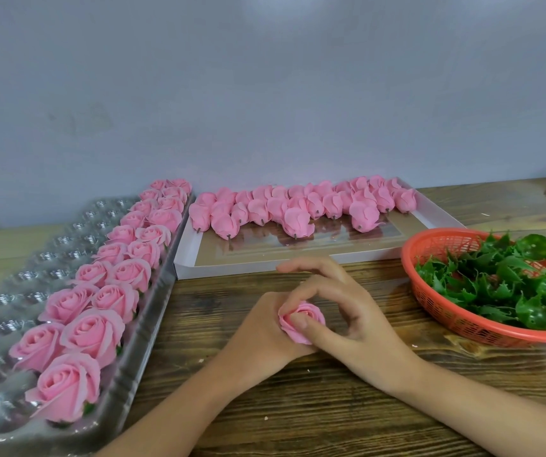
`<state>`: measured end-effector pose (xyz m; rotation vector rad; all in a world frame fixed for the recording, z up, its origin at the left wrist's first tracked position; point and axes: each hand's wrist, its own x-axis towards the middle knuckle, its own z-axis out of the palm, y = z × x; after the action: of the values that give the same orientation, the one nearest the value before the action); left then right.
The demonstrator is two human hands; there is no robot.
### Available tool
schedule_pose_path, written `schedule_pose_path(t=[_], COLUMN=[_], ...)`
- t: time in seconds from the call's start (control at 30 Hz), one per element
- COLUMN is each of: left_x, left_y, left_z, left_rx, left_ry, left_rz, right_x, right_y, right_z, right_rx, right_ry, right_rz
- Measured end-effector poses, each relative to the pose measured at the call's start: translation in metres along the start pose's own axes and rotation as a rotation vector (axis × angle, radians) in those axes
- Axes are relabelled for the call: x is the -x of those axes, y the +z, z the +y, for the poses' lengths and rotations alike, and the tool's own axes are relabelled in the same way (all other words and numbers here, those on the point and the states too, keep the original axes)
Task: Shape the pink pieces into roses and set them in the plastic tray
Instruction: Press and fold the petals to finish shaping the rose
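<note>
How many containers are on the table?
3: plastic tray on the left with finished roses, white box at the back with pink pieces, red basket of green leaves on the right. More may lie out of frame.

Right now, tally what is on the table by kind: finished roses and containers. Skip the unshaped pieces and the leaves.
Finished roses: 20 (19 in the tray, plus 1 rose held in the left hand, with the right hand pinching it)
Plastic tray: 1
White box: 1
Red basket: 1
Total: 23
</note>
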<state>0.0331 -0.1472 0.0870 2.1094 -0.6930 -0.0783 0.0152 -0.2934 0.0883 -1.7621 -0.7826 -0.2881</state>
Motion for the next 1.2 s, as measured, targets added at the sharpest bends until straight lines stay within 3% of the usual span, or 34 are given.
schedule_pose_path(t=[0.23,0.4,0.67,1.0,1.13,1.2], left_x=[-0.001,-0.001,-0.002,-0.001,0.008,0.008], left_y=[0.001,0.002,0.002,-0.003,-0.003,-0.002], left_z=[0.001,0.002,-0.001,-0.004,-0.012,-0.012], left_rx=[-0.024,-0.095,-0.068,0.179,0.267,0.280], left_ry=[0.011,0.075,0.020,-0.018,-0.226,-0.205], left_rz=[-0.084,-0.045,0.009,0.080,0.194,0.219], right_x=[0.001,0.001,0.000,-0.001,0.000,0.001], right_y=[0.000,0.002,0.001,0.001,-0.001,-0.001], right_z=[0.000,0.000,0.004,0.011,0.011,0.009], right_rx=[0.060,0.105,0.063,-0.076,-0.053,-0.051], right_ry=[-0.028,-0.028,0.066,0.162,0.154,0.116], right_rz=[-0.071,-0.089,-0.087,-0.115,-0.066,-0.021])
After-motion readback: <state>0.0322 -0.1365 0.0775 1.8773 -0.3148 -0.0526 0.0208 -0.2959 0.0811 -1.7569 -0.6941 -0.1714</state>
